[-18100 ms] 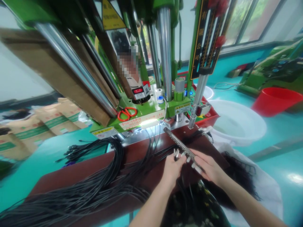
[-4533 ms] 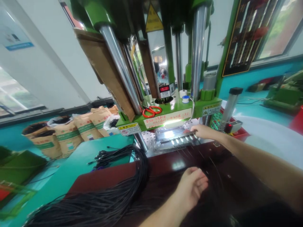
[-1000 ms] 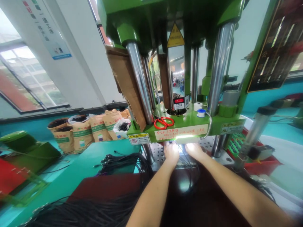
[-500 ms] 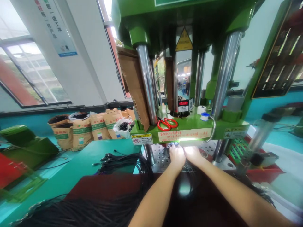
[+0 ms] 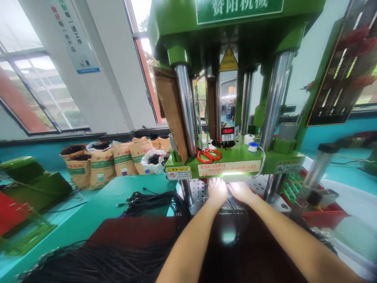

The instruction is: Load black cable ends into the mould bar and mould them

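Note:
My left hand (image 5: 217, 192) is under the front edge of the green press platen (image 5: 282, 157), its fingers curled and closed. Close beside it, my right hand (image 5: 240, 192) points inward with its fingers together, partly washed out by bright light. What either hand holds is too small and glary to make out. Thin black cables (image 5: 233, 207) run from between the hands toward me over the press's lower plate (image 5: 198, 192). A mold or fixture at the fingertips is mostly hidden.
Red-handled scissors (image 5: 208, 155) and a blue-white tape roll (image 5: 252, 147) sit on the platen. Bundled black cables (image 5: 153, 202) lie on the green table (image 5: 112, 196) at left. Steel columns (image 5: 186, 106) flank my reach. A red tray (image 5: 324, 214) stands at right; paper sacks (image 5: 103, 169) line the wall.
My left hand has shifted slightly left, opening a small gap from my right hand. The black cables between them show more. The camera view has tilted slightly.

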### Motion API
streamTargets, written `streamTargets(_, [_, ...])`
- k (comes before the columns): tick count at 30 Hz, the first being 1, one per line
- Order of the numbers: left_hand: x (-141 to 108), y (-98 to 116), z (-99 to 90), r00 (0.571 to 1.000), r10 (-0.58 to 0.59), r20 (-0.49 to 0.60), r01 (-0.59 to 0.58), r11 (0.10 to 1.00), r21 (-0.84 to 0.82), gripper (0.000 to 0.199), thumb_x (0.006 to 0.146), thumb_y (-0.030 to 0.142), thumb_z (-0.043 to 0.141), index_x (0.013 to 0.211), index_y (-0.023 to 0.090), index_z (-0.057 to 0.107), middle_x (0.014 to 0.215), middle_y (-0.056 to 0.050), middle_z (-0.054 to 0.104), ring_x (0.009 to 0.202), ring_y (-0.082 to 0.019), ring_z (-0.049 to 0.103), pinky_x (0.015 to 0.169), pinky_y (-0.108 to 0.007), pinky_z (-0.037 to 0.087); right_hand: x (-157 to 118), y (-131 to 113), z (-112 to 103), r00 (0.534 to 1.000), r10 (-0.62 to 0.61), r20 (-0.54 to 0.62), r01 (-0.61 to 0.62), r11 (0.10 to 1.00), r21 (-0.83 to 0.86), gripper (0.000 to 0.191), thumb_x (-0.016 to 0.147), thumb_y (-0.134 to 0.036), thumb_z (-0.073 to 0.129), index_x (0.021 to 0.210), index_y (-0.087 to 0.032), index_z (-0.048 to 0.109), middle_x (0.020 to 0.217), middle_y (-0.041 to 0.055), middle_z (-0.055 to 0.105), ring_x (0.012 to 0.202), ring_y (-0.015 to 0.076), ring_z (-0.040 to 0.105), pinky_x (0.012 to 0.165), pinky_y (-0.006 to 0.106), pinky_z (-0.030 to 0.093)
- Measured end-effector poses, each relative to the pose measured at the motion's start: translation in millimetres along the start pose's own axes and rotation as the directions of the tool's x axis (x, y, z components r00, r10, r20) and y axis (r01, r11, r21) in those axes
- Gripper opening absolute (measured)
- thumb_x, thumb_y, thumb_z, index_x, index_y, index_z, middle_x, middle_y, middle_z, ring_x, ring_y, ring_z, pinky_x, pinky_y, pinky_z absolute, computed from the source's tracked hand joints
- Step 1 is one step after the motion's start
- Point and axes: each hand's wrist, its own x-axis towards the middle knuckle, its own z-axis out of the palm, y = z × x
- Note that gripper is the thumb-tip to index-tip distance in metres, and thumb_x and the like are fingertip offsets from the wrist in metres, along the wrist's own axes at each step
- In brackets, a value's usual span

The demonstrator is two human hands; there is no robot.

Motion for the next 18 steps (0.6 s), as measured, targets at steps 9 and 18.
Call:
streamTargets(9, [8.4, -34.4, 5.9, 0.965, 0.177, 0.191, -0.165, 0.983, -0.080, 0.047, 0.084, 0.047, 0.031, 0.115, 0.018, 0.050, 0.122, -0.008, 0.051, 0.112, -0.023, 0.043, 0.093, -0.036, 0.035, 1.9, 17.0, 0.0, 0.989, -0.102, 0.106, 0.100, 0.995, 0.021, 0.035, 0.086, -0.034, 0.038, 0.107, -0.014, 0.059, 0.104, 0.0124, 0.062, 0.095, 0.0250, 0.055, 0.083, 0.034, 0.039])
streamTargets(18, [18.7, -33.4, 9.6, 0.959, 0.116, 0.259, -0.095, 0.991, -0.093, 0.045, 0.084, 0.046, 0.031, 0.120, 0.024, 0.046, 0.126, -0.006, 0.049, 0.114, -0.022, 0.044, 0.092, -0.036, 0.035, 10.1, 11.8, -1.6, 0.997, -0.024, 0.077, 0.019, 0.998, 0.063, 0.032, 0.085, -0.033, 0.038, 0.100, -0.019, 0.063, 0.102, 0.0080, 0.064, 0.096, 0.0245, 0.055, 0.087, 0.035, 0.038])
